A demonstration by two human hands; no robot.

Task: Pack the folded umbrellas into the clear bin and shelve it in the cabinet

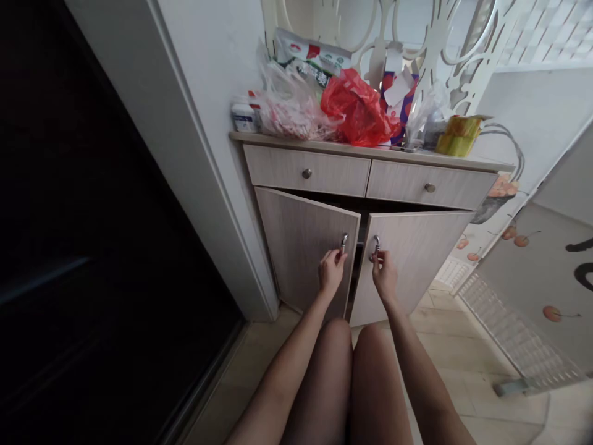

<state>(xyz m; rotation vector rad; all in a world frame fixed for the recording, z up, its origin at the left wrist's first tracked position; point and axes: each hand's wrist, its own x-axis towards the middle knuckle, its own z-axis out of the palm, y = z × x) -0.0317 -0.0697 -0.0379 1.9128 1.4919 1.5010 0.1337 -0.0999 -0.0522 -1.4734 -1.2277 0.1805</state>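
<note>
A pale wood cabinet (370, 159) stands in front of me with two doors below two drawers. My left hand (330, 270) is closed on the metal handle (344, 241) of the left door (301, 247). My right hand (383, 274) is closed on the metal handle (375, 245) of the right door (417, 259). Both doors stand a little ajar, swung toward me, with a dark gap between them and along their tops. My knees (352, 346) are just below the hands, close to the doors.
On the cabinet top lie a red plastic bag (359, 108), clear bags (290, 105), a white jar (244, 117) and yellow packs (456, 135). A dark doorway (83, 247) fills the left. A decorated panel (532, 278) leans at the right on the tiled floor (463, 352).
</note>
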